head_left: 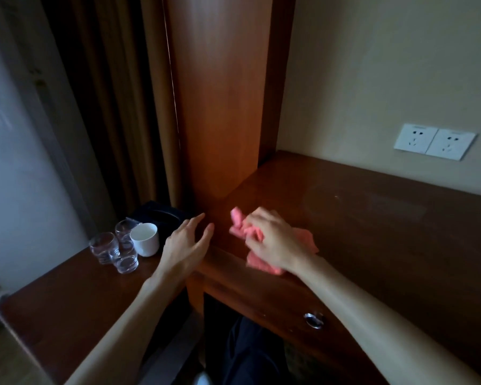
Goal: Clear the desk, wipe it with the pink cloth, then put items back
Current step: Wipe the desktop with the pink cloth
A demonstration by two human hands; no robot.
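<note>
- Wiping step in hand: my right hand [275, 240] presses the bunched pink cloth [306, 238] onto the near left corner of the counter [372, 218], its grip curled around the fabric.
- My left hand [188, 243] hovers just left of the cloth, fingers straight and spread, holding nothing.
- The cleared items wait on the lower side surface [67, 301] to the left: three glasses [103, 247], a white cup [146, 238] and a dark tray [161, 218] behind them.
- As I judge it, the rest of the counter, right and far toward the wall sockets [435, 141], needs wiping next, calling for long flat strokes before anything returns.
</note>
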